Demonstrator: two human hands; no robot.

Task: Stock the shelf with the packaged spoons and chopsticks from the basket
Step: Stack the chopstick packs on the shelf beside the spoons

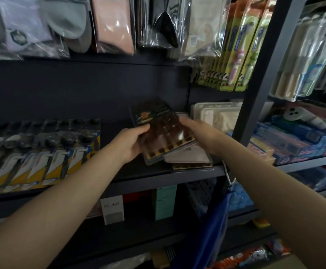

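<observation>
Both hands are raised to the middle shelf (158, 178) of a dark metal rack. The left hand (128, 143) grips the near left edge of a chopstick pack (164, 133), thumb curled on top of the clear cover and fingers hidden beneath. The right hand (195, 131) holds the pack's right edge, fingers bent along its side and top; how far they wrap underneath cannot be seen. The pack is tilted, its far end higher and its near end low over the shelf, with dark brown sticks showing in rows through the plastic. It lies just above a second flat pack (189, 158) which rests on the shelf at the front edge, partly covered by the held one. To the left on the same shelf, well apart from the hands, stands a row of packaged spoons (41, 152) on yellow and white cards, leaning back in overlapping order. To the right of the hands, behind the right wrist, sits a pale plastic tray pack (216, 115). Above it hang toothbrush packs (235, 55) in green card. The upper shelf carries bagged cloth goods (61, 24). A blue strap or handle (218, 216) hangs below the right forearm; whether it belongs to the basket cannot be told. Image slightly blurred around the pack.
</observation>
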